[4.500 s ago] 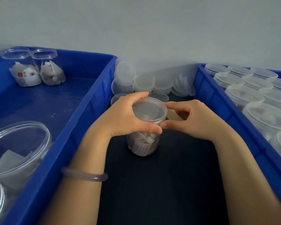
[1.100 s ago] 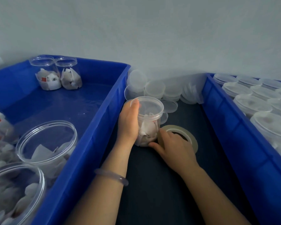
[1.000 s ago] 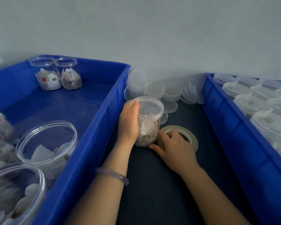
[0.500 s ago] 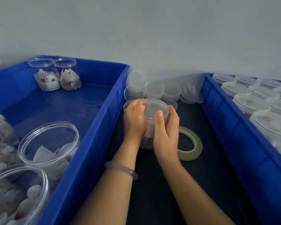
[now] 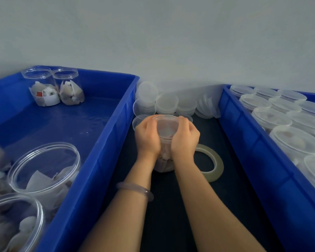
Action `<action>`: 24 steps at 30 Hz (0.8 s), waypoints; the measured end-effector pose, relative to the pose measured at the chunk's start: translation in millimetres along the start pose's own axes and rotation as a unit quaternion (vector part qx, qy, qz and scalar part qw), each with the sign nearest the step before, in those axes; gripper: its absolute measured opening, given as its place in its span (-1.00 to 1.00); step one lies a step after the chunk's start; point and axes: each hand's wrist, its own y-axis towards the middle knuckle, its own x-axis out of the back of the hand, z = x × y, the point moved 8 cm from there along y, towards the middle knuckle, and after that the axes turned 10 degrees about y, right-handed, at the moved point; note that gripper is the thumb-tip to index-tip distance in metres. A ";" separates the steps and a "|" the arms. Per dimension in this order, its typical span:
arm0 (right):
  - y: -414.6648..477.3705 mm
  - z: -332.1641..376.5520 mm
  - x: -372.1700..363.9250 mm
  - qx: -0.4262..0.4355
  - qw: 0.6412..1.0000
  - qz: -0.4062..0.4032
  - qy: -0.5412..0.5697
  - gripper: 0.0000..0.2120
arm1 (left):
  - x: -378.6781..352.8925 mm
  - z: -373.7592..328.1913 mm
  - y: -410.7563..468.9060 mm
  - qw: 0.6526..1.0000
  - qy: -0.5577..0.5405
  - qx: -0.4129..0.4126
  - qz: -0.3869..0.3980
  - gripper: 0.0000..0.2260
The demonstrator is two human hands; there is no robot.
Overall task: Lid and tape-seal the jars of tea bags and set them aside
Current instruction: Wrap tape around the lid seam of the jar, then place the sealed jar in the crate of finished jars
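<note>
- While both hands meet over the dark tabletop point(image 5: 171, 219), a blue crate point(image 5: 105, 142) walls them in just left of the left hand point(image 5: 147, 135). It holds open jars point(image 5: 44, 168) of tea bags, two of them far off in its back corner.
- Right of the right hand point(image 5: 185, 140), well apart, a second blue crate point(image 5: 244, 135) carries rows of lidded jars point(image 5: 296, 140).
- Beyond the fingertips a heap of loose lids point(image 5: 166, 103) lies against the wall, and a spare lid point(image 5: 138, 120) sits just behind the left hand's fingers.
- A tape roll point(image 5: 215, 164) lies flat just beside the right wrist, its near edge hidden behind that hand.
- Both hands face palm inward, fingers curled over the rim. A bracelet point(image 5: 135, 190) circles the left forearm.
- The jar point(image 5: 165, 160) stands upright between the two palms, gripped by both. Its lid point(image 5: 165, 124) shows between the fingertips, and tea bags show below the heels of the hands.
</note>
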 end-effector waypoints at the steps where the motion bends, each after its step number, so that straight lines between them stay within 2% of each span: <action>1: -0.7 1.1 0.0 -0.008 1.000 0.002 -0.007 -0.77 | -0.1 0.6 1.5 1.000 0.004 0.008 0.002 -0.74; 4: -7.9 9.6 0.4 -0.026 0.999 0.024 -0.017 -0.80 | -0.5 -5.5 -4.2 1.000 -0.009 0.015 0.025 -0.79; 6: -18.8 27.9 3.9 0.000 1.000 0.022 0.009 -0.78 | 2.0 -25.5 -13.3 0.999 -0.048 -0.012 0.020 -0.77; 8: -27.5 64.3 7.2 0.056 0.997 0.018 0.042 -0.74 | -0.4 -59.9 -21.1 0.994 -0.095 -0.048 0.009 -0.68; 12: -31.9 160.8 28.5 0.179 0.981 -0.007 0.080 -0.64 | -34.2 -140.4 -32.2 0.981 -0.148 -0.115 0.049 -0.76; 14: -33.8 210.5 48.9 0.247 0.967 -0.025 0.064 -0.69 | -66.2 -179.9 -41.2 0.972 -0.150 -0.157 0.091 -0.82; 16: -33.4 253.2 74.8 0.308 0.950 -0.047 0.034 -0.79 | -100.8 -204.4 -52.1 0.965 -0.185 -0.148 0.111 -0.84; 19: -18.2 299.0 126.2 0.355 0.930 -0.096 -0.005 -0.76 | -163.3 -229.8 -79.7 0.936 -0.277 -0.111 0.185 -0.82; 21: -2.9 317.2 169.6 0.366 0.920 -0.140 -0.032 -0.82 | -211.9 -236.2 -99.3 0.926 -0.260 -0.113 0.248 -0.84; 24: 25.5 320.6 230.6 0.359 0.912 -0.186 -0.070 -0.86 | -283.4 -225.3 -124.2 0.911 -0.172 -0.100 0.361 -0.77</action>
